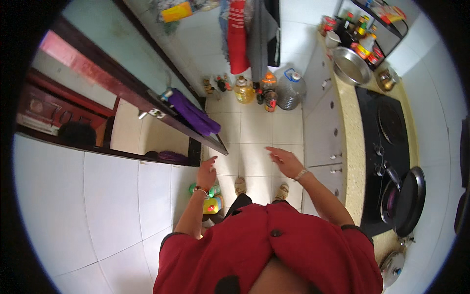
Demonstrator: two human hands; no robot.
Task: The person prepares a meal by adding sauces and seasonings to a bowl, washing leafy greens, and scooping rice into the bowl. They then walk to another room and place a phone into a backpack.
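Observation:
My left hand (pixel 206 174) hangs in the air over the tiled floor (pixel 255 158), holding nothing, its fingers apart. It is nearest to the lower corner of an open door (pixel 191 133) with a dark frame. A purple cloth (pixel 194 114) hangs from that door's handle side. Over the floor to the right, my right hand (pixel 287 162) is also bare, with the fingers stretched leftward and apart. Grey cabinet drawers (pixel 323 143) with small knobs stand to the right of it. Neither hand touches anything.
A stone-like counter (pixel 354 161) carries a black cooktop (pixel 382 114), a frying pan (pixel 409 202), a steel bowl (pixel 351 66) and several sauce bottles (pixel 354 29). Cooking oil (pixel 243 90) and a large plastic water jug (pixel 291 90) stand along the far wall. A yellow container (pixel 210 206) sits low by my left forearm.

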